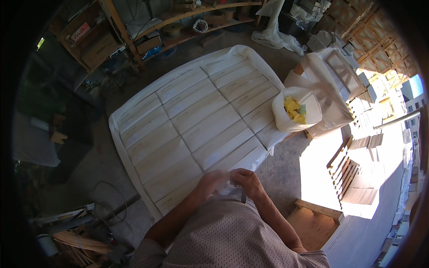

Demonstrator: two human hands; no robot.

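My left hand (213, 182) and my right hand (247, 181) are close together at the near edge of a wide stack of white cartons (201, 114), just in front of my body. A bit of thin, see-through plastic film (226, 188) shows between them. The fingers of my right hand are pinched on this film. Motion smears my left hand, so its fingers cannot be made out. The cartons lie in rows, with white plastic wrap (117, 134) around their sides. On the stack's right corner stands a white bag (280, 117) holding yellow and pale green scraps.
Beyond the stack's right side is another plastic-covered load (328, 105). Wooden shelves (192, 22) with boxes and rolls stand at the back. A wooden pallet (344, 172) lies in sunlight, and a wooden crate (313, 223) sits to my right. Cables (118, 196) cross the floor at left.
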